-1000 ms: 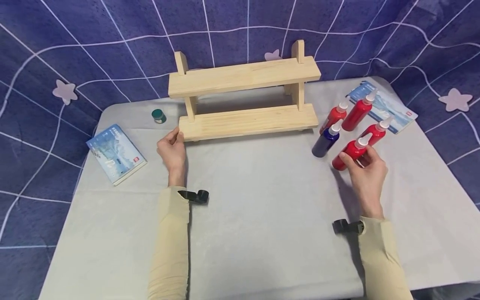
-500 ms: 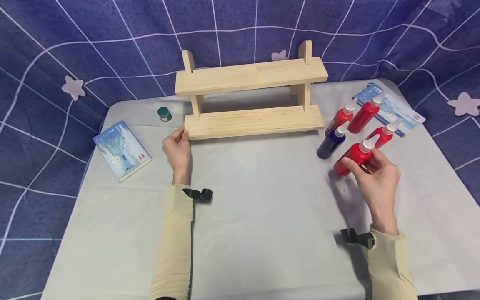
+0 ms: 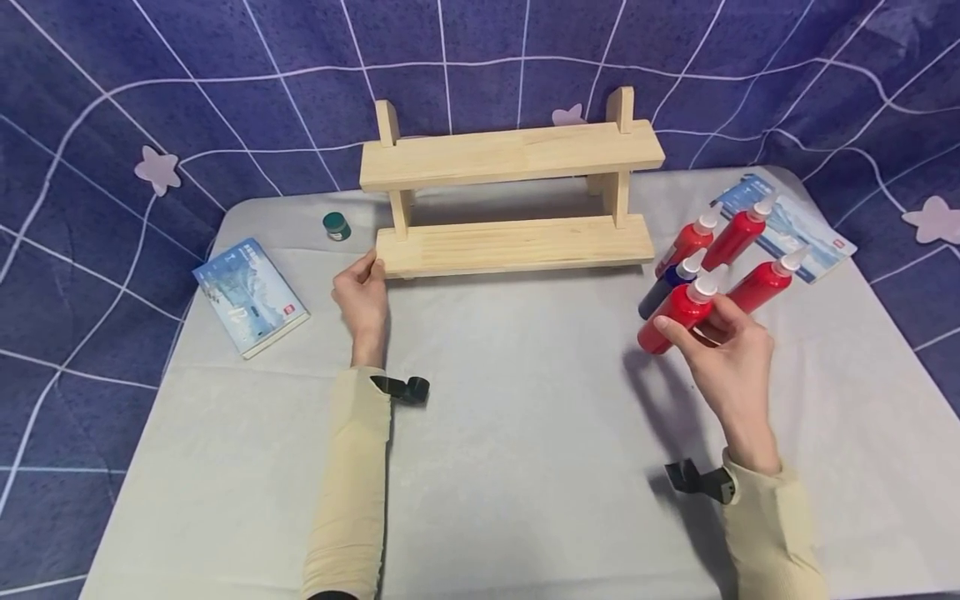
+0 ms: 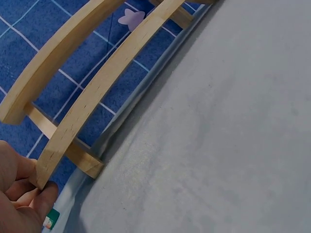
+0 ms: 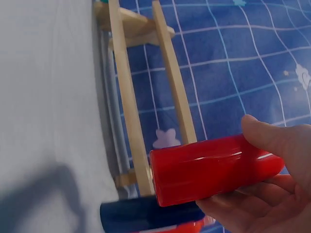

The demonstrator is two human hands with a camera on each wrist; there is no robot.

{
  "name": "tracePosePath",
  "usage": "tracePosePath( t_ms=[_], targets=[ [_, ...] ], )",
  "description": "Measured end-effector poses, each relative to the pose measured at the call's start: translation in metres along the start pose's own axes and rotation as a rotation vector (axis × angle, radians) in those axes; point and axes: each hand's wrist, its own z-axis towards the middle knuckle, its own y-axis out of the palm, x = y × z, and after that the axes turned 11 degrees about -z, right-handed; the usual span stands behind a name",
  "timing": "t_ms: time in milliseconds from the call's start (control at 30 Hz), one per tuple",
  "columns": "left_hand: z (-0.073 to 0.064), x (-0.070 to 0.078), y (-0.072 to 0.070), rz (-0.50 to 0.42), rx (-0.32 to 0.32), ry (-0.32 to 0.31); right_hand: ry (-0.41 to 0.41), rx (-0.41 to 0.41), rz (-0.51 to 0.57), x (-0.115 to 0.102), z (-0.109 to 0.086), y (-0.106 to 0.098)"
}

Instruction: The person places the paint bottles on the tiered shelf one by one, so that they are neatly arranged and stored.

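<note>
The right hand [image 3: 723,354], its grip closed round a red bottle [image 3: 678,312], has lifted it off the bench [image 3: 525,417] toward the wooden shelf [image 3: 513,242], whose end the left hand [image 3: 362,293] still pinches.

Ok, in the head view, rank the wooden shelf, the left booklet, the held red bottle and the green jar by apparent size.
1. wooden shelf
2. left booklet
3. held red bottle, raised nearer the camera, so its rank is less sure
4. green jar

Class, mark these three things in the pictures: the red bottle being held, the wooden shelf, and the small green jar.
red bottle [image 3: 672,317], head view, on the middle of its red body.
wooden shelf [image 3: 513,243], head view, on the top face of its lower board.
small green jar [image 3: 337,226], head view, on its lid.
</note>
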Motion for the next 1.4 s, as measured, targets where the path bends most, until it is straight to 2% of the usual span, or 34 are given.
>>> tracePosePath(
  t_ms=[500, 700, 1033, 1400],
  targets=[
    [-0.002, 0.000, -0.005, 0.000, -0.005, 0.001, -0.146, -0.061, 0.019, -0.032, 0.019, 0.023],
    [-0.003, 0.001, -0.007, -0.018, -0.003, 0.006, -0.155, -0.109, 0.061, -0.044, 0.029, 0.035],
    [-0.005, 0.001, -0.005, -0.020, -0.016, 0.022, -0.168, -0.079, 0.034, -0.060, 0.043, 0.045],
    [-0.005, 0.002, -0.006, -0.043, -0.024, 0.029, -0.153, -0.075, 0.147, -0.074, 0.061, 0.059]
  ],
)
